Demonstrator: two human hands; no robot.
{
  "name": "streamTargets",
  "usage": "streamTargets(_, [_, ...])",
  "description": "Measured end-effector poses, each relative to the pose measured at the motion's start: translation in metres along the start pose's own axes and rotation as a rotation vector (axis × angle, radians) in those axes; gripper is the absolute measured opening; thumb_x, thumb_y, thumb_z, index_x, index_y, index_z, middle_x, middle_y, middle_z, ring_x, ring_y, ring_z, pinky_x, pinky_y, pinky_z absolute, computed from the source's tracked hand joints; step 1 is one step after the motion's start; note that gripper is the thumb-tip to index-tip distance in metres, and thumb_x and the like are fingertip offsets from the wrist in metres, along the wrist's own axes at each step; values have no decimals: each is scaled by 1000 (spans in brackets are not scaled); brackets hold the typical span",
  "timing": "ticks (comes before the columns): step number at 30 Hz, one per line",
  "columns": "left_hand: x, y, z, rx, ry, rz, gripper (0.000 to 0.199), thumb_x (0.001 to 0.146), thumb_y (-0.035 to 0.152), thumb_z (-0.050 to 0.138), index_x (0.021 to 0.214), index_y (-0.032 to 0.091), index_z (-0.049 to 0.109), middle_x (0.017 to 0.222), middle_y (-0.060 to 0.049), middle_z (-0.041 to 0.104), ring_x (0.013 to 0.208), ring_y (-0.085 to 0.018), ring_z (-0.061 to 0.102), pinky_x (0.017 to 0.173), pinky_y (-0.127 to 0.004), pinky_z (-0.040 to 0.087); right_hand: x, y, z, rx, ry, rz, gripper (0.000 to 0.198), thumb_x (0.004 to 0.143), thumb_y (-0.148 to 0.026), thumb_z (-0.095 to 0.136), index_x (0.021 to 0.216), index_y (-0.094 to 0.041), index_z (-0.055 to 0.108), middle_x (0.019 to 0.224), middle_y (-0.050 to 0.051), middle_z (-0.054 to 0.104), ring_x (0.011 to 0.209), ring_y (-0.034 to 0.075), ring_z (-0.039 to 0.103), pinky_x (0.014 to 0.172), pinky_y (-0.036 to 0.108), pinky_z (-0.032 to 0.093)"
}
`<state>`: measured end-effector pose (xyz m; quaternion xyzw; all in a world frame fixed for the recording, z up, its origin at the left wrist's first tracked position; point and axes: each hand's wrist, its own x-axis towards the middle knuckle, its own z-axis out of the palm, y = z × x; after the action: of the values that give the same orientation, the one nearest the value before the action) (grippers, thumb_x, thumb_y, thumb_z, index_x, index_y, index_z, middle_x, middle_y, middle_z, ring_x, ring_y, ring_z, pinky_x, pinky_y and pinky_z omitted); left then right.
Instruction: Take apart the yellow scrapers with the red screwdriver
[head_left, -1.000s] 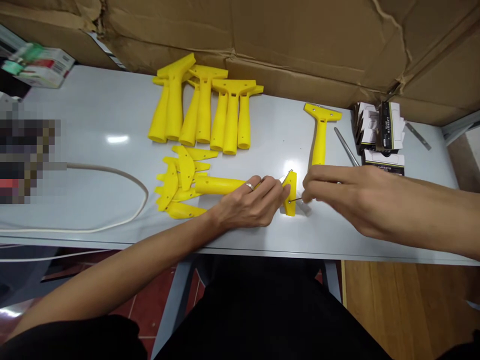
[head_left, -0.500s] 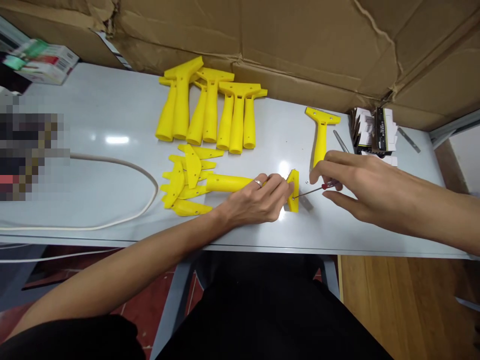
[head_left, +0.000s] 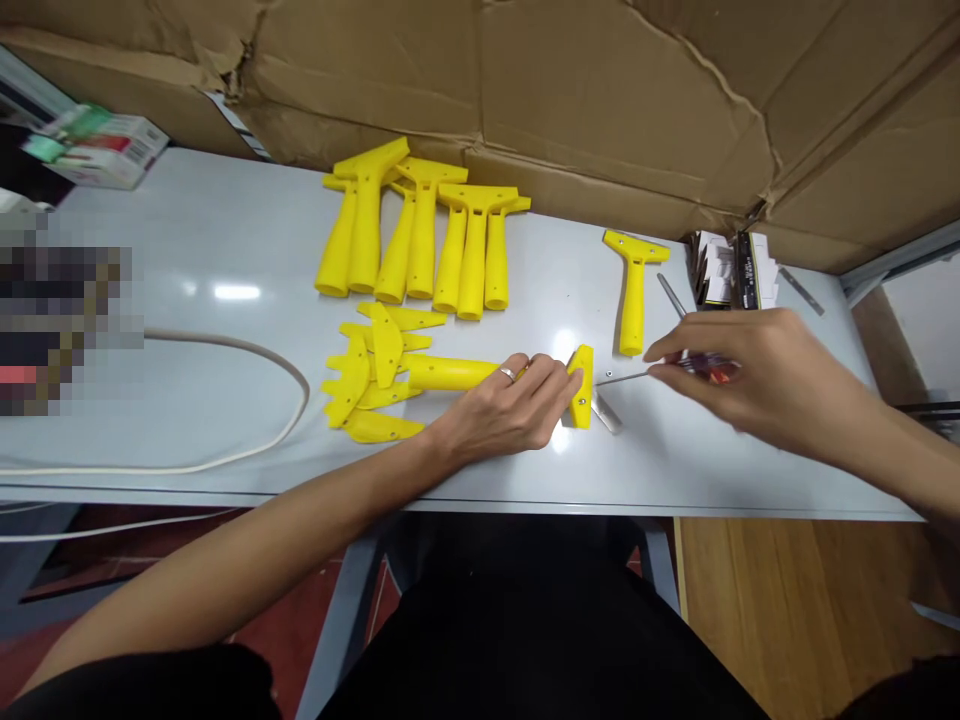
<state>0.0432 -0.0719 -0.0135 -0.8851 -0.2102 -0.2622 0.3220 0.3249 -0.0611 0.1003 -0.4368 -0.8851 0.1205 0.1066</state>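
Observation:
My left hand is closed around a yellow scraper, pressing it flat on the table with its head pointing right. A screw shows in the lower part of that head. A metal blade juts out from under the head's right side. My right hand grips a screwdriver with a thin shaft and a red, partly hidden handle. Its tip is just right of the scraper head, apart from the visible screw. A tiny metal piece, perhaps a screw or nut, lies beside the shaft.
Several yellow scraper handles lie at the back, with loose yellow plates in front. Another scraper lies beyond my right hand, near a grey rod and small boxes. A cable loops at left; cardboard stands behind.
The screwdriver tip has left the screw in the scraper head and shifted right and slightly up. My right hand has moved right, uncovering more of the other scraper. My left hand keeps its hold.

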Motion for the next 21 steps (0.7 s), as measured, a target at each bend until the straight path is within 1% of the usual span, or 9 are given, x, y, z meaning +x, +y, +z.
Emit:
streamTargets(3, [1,-4,-1,-11,0,-37,23,108,10,64,127,8,75,95,-8,78,83,-21,67,79,-35,53,-22,26,11,-68,251,60,12,97,-26,73,96,-16,79,95,2,75,68,1,58,67,20,44])
streamTargets(5, [1,-7,-1,-22,-3,-64,29,107,8,63,134,7,73,101,-10,79,87,-22,68,80,-36,54,-38,41,34,-129,410,105,10,95,-22,73,96,-14,78,95,5,75,71,3,59,66,21,45])
streamTargets(7, [0,-9,0,-27,-5,-91,30,106,8,64,135,8,71,103,-10,79,88,-23,69,78,-37,55,-53,52,63,-196,506,122,10,96,-21,71,98,-13,77,97,6,74,84,8,66,75,22,50])
streamTargets(10, [-2,-12,4,-37,13,-126,29,105,8,66,133,9,71,105,-11,80,91,-24,70,75,-37,55,-66,55,97,-294,507,130,10,96,-18,68,98,-14,77,97,5,73,91,10,65,80,24,49])
streamTargets(12, [-4,-14,6,-45,30,-156,32,104,6,66,135,11,70,106,-11,80,92,-24,71,75,-37,56,-68,52,106,-353,482,120,10,95,-17,69,100,-15,77,97,5,72,91,10,61,81,25,48])
streamTargets(14, [-6,-16,8,-56,37,-197,40,104,4,66,143,14,67,106,-11,80,93,-25,72,74,-36,56,-65,45,106,-392,515,105,15,94,-19,72,108,-16,76,103,7,72,96,12,59,83,26,48])
streamTargets(16, [-9,-18,9,-78,29,-230,50,103,2,66,151,16,63,107,-12,80,96,-26,74,74,-37,57,-55,33,102,-354,559,19,22,93,-19,73,115,-16,73,108,7,71,100,12,59,83,26,48])
streamTargets(18, [-10,-18,9,-94,24,-243,57,100,-1,66,154,16,61,110,-13,81,99,-28,76,75,-38,58,-39,19,100,-250,554,-118,20,95,-17,71,115,-16,71,107,5,71,99,9,59,84,25,49])
streamTargets(21, [-11,-17,8,-86,26,-230,55,100,0,67,152,16,64,110,-13,81,98,-28,76,76,-38,58,-10,0,105,-162,506,-243,17,99,-19,69,116,-17,71,106,3,70,98,7,59,85,24,50])
